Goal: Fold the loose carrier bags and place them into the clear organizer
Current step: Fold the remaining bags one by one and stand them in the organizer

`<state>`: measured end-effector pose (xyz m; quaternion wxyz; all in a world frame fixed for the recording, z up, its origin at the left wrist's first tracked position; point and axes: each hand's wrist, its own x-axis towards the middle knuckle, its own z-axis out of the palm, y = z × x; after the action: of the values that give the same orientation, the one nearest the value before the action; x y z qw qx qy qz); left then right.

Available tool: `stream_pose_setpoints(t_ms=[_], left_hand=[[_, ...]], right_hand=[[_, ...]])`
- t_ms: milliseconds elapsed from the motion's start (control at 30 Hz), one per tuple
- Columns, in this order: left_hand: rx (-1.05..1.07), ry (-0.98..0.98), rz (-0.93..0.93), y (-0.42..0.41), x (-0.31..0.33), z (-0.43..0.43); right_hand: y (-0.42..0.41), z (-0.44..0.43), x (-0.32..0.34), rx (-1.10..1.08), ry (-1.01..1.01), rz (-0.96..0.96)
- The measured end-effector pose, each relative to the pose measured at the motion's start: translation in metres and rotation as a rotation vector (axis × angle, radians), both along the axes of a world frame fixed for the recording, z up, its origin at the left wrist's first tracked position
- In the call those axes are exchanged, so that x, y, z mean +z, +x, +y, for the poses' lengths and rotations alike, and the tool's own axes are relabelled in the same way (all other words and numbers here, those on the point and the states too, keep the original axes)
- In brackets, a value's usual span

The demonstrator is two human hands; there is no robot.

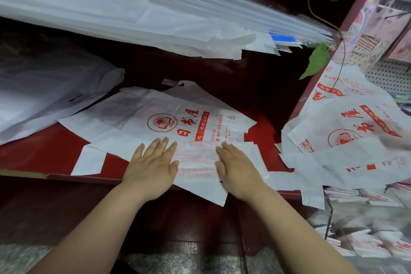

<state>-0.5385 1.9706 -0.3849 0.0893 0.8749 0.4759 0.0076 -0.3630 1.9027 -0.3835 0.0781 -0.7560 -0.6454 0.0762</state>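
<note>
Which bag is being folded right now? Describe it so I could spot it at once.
Start at the dark red wooden counter. The white plastic carrier bag with a red sun-and-book logo lies flat at its middle. Unlike the printed bags heaped at the right, it has both hands, left and right, pressing its folded near edge.

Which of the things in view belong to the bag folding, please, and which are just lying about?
Job: printed carrier bag under left hand and right hand; loose bags; clear organizer.
Lying about: plain white bag stacks; green leaves.
</note>
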Motion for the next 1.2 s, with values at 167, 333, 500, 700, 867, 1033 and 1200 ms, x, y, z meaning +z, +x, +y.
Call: stream_pose_setpoints(t_ms=[167,333,500,700,867,1033,1200], left_hand=[[-0.005,-0.008,-0.019,0.0,-0.003,0.003],[-0.126,-0.134,-0.123,-0.019,0.007,0.01],[-0.234,-0.12,-0.205,-0.049,0.015,0.022],[-0.291,0.078,-0.375,-0.065,0.005,0.022],[-0.39,0.397,-0.478,-0.071,-0.007,0.022],[-0.341,0.677,-0.52,-0.059,-0.001,-0.002],[-0.323,0.795,-0.61,-0.032,-0.003,-0.036]], right_hand=[[0.032,-0.021,0.001,-0.031,0.13,0.035],[0.035,-0.037,0.004,0.234,0.319,-0.135],[0.039,-0.032,0.008,0.271,0.381,-0.331],[0.043,-0.027,0.006,0.22,0.521,-0.393],[0.047,-0.017,-0.001,0.18,0.63,-0.393],[0.04,-0.005,0.007,0.057,0.59,-0.35],[0.014,-0.031,-0.002,0.273,0.55,-0.182]])
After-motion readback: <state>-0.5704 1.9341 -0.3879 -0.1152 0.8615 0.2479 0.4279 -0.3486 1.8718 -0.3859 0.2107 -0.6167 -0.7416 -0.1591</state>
